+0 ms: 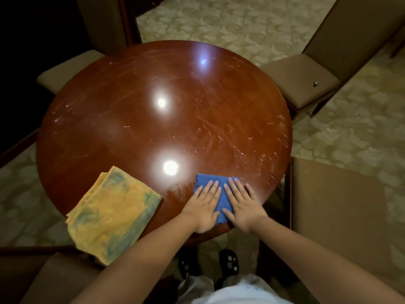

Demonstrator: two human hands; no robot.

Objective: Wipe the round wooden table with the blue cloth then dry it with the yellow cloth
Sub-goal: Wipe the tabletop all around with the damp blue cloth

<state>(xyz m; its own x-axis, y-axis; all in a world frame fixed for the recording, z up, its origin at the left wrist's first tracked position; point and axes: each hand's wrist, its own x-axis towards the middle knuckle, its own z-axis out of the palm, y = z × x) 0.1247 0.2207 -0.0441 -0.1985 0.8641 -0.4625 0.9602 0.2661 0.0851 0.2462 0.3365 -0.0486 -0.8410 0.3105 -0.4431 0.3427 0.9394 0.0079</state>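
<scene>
The round wooden table (140, 128) fills the middle of the view, glossy, scratched and streaked. A folded blue cloth (223, 196) lies at its near edge. My left hand (205, 205) and my right hand (241, 204) both press flat on this cloth, side by side, fingers straight and pointing away from me. A damp smear shows on the wood just left of the blue cloth. The yellow cloth (111, 213), folded and stained green-blue, lies at the near left edge and hangs partly over the rim, untouched.
Upholstered chairs ring the table: one at far left (65, 71), one at far right (306, 82), one at right (341, 216), one at near left (43, 279). Patterned carpet (219, 23) lies beyond. My feet stand under the near edge.
</scene>
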